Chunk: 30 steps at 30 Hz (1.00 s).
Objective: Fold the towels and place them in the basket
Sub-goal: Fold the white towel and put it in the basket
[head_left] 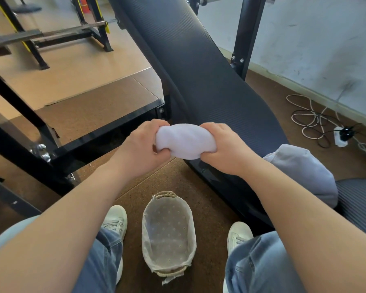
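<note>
A small white towel (185,141), folded into a thick bundle, is held in the air between both hands. My left hand (141,148) grips its left end and my right hand (223,148) grips its right end. Below them on the floor, between my two feet, stands an oval basket (146,233) with a pale dotted cloth lining and rope handles; nothing lies in it. Another pale towel (304,168) lies in a heap on the black bench at the right, partly behind my right forearm.
A long black padded bench (199,70) runs from the top centre down to the right. Black metal frame bars (97,134) cross at the left. Cables and a power strip (340,137) lie on the floor by the wall at right. The floor is brown mat.
</note>
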Each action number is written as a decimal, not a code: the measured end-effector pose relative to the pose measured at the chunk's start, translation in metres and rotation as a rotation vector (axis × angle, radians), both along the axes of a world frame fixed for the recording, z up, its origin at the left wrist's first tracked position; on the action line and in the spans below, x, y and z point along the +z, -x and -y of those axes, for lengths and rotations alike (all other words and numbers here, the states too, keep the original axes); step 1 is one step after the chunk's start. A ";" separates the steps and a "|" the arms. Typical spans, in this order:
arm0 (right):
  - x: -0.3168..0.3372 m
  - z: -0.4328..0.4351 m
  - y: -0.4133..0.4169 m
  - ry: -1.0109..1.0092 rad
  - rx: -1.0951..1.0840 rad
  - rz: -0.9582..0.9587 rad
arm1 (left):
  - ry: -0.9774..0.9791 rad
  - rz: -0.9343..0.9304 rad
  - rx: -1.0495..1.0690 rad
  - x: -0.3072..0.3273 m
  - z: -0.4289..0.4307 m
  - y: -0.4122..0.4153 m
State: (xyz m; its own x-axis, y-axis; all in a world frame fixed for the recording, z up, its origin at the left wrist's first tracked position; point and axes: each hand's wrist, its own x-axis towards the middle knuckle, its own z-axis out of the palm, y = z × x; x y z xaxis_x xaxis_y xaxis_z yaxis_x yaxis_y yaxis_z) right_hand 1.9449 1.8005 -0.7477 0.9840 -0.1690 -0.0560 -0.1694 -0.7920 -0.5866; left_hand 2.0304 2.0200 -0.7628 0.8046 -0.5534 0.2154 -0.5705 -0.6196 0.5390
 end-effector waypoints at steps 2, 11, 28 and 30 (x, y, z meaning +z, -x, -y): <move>0.003 0.001 -0.001 -0.310 -0.042 -0.003 | 0.086 -0.102 0.008 -0.001 0.001 0.000; 0.018 0.002 -0.001 -1.184 -0.422 -0.132 | 0.239 -0.256 0.017 0.000 -0.001 0.003; -0.031 -0.032 0.030 -0.914 -0.305 -0.182 | 0.511 -0.686 0.232 -0.032 -0.025 0.049; -0.047 -0.035 0.033 -0.964 -0.338 -0.241 | 0.547 -0.765 0.255 -0.046 -0.030 0.052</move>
